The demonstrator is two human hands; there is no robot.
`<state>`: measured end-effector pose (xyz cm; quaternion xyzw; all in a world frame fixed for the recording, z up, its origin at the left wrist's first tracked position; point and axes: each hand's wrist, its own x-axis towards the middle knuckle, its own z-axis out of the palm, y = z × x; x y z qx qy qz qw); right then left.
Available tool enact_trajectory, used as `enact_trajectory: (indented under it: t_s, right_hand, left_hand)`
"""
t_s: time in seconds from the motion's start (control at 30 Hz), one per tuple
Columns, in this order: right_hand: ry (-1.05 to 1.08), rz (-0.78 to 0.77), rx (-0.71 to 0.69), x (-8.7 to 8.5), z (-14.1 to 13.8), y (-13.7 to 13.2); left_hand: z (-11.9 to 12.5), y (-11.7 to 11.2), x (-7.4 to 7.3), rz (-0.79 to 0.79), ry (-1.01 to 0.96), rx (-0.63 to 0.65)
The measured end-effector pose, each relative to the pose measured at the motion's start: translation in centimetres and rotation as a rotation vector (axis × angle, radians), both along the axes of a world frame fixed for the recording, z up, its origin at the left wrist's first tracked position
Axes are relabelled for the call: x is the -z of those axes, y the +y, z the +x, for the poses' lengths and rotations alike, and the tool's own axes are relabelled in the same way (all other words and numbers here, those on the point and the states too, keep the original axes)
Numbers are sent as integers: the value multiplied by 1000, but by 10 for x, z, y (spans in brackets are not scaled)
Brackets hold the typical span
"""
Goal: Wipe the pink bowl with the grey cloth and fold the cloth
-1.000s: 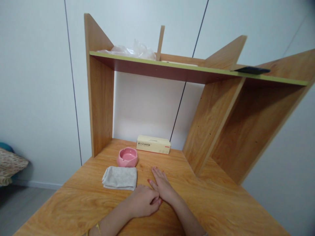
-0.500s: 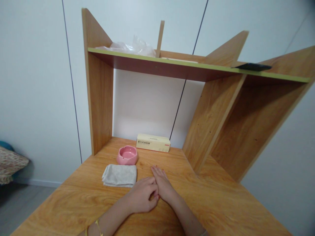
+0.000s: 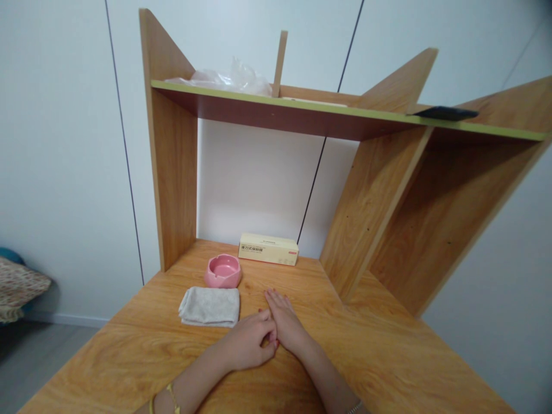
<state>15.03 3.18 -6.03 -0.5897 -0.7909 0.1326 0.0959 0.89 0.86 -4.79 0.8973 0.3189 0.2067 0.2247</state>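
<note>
My right hand [image 3: 288, 323] lies flat on the wooden desk, fingers stretched forward, holding nothing. Against its inner side rests my left hand [image 3: 252, 340], its fingers curled in and its thumb bent toward them. Through the small gap inside that curl I see no object; part of its fingertips is hidden. Just ahead of the left hand is a folded grey cloth [image 3: 210, 306]. Behind the cloth stands a pink ashtray [image 3: 223, 272] with notches in its rim. A long cream box [image 3: 268, 249] with printed characters sits at the back of the desk.
A wooden shelf unit [image 3: 176, 184] rises from the desk's back, with upright panels at both sides. Its upper board carries a crumpled clear plastic bag [image 3: 235, 79] and a dark flat object [image 3: 446, 112]. Patterned fabric [image 3: 21, 287] shows at the far left.
The camera view has shifted very slightly. Both hands and the things on the desk keep their places.
</note>
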Motion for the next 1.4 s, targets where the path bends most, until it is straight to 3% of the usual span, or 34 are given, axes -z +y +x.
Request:
enact_trajectory:
  t_s: [0.57,1.4]
  right_hand:
    - [5,26,13,5,-1,3]
    - [51,28,11,9,1,4]
  left_hand:
    - [1,-2,-1,34,93,-37]
    - [1,-2,-1,65,67,-36]
